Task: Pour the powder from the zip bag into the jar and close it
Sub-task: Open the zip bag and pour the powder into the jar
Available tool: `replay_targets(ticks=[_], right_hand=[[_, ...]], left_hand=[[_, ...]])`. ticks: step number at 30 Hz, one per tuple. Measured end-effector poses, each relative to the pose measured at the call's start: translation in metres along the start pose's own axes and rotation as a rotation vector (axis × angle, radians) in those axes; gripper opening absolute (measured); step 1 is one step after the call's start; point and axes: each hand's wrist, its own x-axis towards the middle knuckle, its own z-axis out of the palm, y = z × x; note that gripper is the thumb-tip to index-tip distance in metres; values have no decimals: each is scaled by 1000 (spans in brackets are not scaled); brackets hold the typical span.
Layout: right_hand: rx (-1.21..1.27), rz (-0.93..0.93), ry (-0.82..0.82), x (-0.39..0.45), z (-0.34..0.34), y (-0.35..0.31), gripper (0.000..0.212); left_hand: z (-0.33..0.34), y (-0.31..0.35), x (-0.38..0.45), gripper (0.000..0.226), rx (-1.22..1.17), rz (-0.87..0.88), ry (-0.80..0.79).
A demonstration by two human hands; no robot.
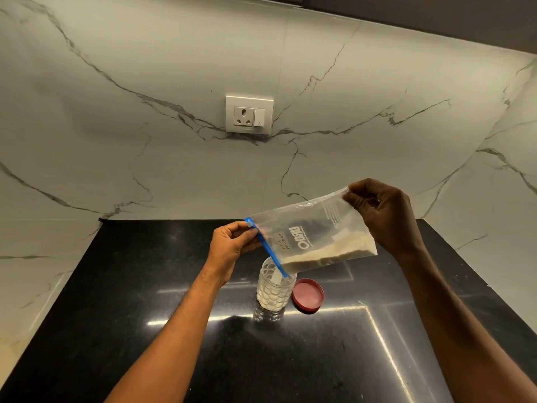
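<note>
Black bench [116, 315] carries one jar [274, 289] and one lid [308, 295]; left hand [232, 248] and right hand [380, 213] pinch one bag [316, 237].

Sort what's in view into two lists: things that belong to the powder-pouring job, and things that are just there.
Part of the job:
- zip bag, held tilted by the left hand and right hand
- powder inside it
- jar, open
- red lid, beside the jar

Just there:
- wall socket
- black counter
</note>
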Motion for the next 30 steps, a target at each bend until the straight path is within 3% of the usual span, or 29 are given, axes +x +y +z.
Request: replay_targets(ticks=[30], right_hand=[[-4,-16,103,3,3,-4,16]], left_hand=[[7,9,3,21,-31,-4,4]])
